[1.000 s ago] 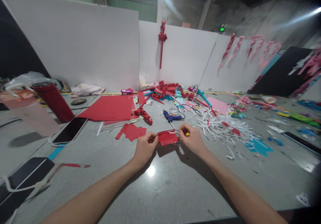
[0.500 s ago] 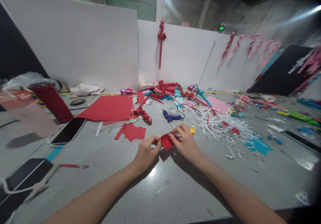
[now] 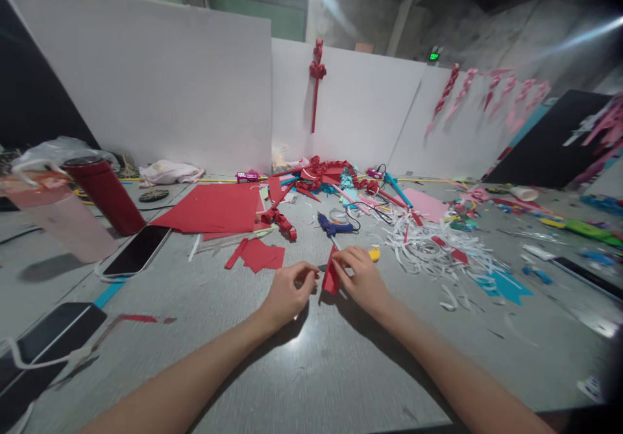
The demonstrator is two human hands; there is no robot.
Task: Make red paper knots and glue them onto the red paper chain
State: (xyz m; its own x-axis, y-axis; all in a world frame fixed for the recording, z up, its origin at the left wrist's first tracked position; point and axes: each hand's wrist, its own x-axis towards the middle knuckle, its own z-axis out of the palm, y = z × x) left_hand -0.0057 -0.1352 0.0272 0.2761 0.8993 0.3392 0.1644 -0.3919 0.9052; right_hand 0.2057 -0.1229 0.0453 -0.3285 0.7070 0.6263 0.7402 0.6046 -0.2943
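- Clasping a folded red paper piece (image 3: 331, 279) in the right hand (image 3: 361, 276), with the grip clamped on its side by the fingertips.
- Held aslant over the desk (image 3: 233, 369) — between both hands, just off the right fingertips.
- Curling the left hand (image 3: 288, 294) just beside the paper, apart from it, with a small gap left in the grip between thumb and fingers.
- Backed, just beyond the hands, by a blue glue gun (image 3: 335, 226).
- Partly hiding a yellow object (image 3: 374, 254) behind the right hand.
- Littered, toward the right, with a tangled heap of white paper strips (image 3: 417, 242) and a blue paper piece (image 3: 509, 285).
- Covered, left of centre, with large red sheets (image 3: 209, 208) and smaller red scraps (image 3: 263, 254).
- Crowded, at far left, with a phone (image 3: 137, 251), a red tumbler (image 3: 104, 194) and a pink bottle (image 3: 63, 220).
- Closed off behind by white panels (image 3: 365, 106) — hung with a red streamer (image 3: 317, 71) near the middle, plus red and pink streamers (image 3: 464, 93) at right.
- Lit, higher up, by a green sign (image 3: 434, 56) against concrete (image 3: 501, 48).
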